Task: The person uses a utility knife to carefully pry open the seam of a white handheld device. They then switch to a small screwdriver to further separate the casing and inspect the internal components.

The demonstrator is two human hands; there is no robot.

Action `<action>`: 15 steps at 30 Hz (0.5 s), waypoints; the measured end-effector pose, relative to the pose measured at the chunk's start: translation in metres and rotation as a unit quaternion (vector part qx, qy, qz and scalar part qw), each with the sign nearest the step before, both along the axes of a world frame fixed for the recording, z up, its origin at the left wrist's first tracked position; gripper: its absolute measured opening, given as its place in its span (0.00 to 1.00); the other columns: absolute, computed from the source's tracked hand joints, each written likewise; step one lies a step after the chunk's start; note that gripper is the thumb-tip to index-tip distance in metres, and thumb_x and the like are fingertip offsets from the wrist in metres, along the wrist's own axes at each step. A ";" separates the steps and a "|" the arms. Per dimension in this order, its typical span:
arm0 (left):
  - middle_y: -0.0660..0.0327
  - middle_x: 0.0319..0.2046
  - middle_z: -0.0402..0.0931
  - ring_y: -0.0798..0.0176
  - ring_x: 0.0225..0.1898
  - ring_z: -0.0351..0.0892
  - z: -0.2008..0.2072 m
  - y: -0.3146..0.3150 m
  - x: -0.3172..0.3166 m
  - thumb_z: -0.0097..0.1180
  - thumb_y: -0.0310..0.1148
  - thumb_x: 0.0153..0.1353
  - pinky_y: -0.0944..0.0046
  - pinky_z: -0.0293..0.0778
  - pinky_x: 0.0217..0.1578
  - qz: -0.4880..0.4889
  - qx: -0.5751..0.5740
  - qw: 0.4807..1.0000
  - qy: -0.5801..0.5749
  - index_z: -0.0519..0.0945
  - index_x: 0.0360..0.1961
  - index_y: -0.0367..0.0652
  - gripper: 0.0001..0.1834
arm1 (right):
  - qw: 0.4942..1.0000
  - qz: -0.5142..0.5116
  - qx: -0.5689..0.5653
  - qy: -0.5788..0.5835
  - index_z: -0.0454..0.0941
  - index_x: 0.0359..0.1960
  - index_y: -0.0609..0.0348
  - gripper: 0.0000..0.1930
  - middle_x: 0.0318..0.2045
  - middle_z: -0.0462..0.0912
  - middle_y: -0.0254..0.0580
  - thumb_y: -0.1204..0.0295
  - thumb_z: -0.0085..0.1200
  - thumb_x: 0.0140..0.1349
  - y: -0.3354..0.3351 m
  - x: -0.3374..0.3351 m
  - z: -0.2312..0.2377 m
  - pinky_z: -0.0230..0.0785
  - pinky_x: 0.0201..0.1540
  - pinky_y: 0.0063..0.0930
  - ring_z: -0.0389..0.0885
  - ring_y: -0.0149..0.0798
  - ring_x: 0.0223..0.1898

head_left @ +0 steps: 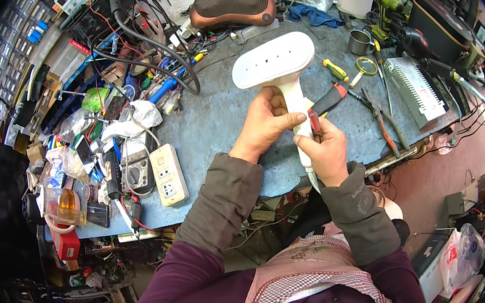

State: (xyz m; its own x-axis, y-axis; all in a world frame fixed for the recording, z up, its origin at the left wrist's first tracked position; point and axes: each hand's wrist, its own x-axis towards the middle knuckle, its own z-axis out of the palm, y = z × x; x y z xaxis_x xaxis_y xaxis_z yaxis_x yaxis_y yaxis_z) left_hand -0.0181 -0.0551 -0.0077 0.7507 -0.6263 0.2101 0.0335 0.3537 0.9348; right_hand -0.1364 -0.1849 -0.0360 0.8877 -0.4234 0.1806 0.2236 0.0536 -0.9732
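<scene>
A white handheld garment steamer (275, 60) is held up over the blue worktop, its long oval face with small holes turned up. My left hand (261, 123) is closed around its neck, just below the head, thumb across the handle. My right hand (328, 153) is closed beside the lower handle, its thumb near the white casing. Between its fingers shows a short, red, see-through tool handle (315, 123); its tip is hidden. From the handle's bottom end a pale cord runs down past my right wrist. Just behind my right hand lies a red-and-black handled tool (330, 98).
To the right lie pliers (382, 123), a yellow-green screwdriver (335, 70), a magnifying glass (366, 67) and a silver metal box (415, 91). A brown massage pillow (234, 8) sits at the back. Clutter, a multimeter (138, 172) and a power strip (169, 176) fill the left.
</scene>
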 end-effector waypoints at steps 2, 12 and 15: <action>0.53 0.49 0.86 0.61 0.48 0.88 0.001 0.002 0.000 0.79 0.26 0.58 0.63 0.84 0.47 -0.011 0.002 1.000 -0.006 0.71 0.62 0.33 0.35 | 0.999 -0.019 -0.031 0.006 0.85 0.45 0.66 0.14 0.32 0.85 0.34 0.76 0.68 0.58 0.003 -0.005 0.000 0.71 0.32 0.24 0.78 0.21 0.33; 0.49 0.45 0.86 0.53 0.46 0.89 0.003 0.009 0.000 0.75 0.35 0.53 0.54 0.84 0.52 -0.063 -0.041 0.997 0.024 0.72 0.64 0.32 0.39 | 0.878 -0.192 -0.427 -0.105 0.84 0.47 0.59 0.19 0.36 0.84 0.45 0.74 0.69 0.51 0.023 -0.013 0.010 0.80 0.34 0.42 0.86 0.51 0.32; 0.51 0.43 0.86 0.54 0.45 0.88 0.002 0.010 0.001 0.72 0.34 0.52 0.54 0.82 0.52 -0.058 -0.028 0.998 0.006 0.73 0.62 0.32 0.36 | 0.865 -0.189 -0.448 -0.122 0.84 0.47 0.61 0.21 0.36 0.84 0.44 0.74 0.69 0.49 0.023 -0.014 0.009 0.80 0.33 0.42 0.86 0.51 0.31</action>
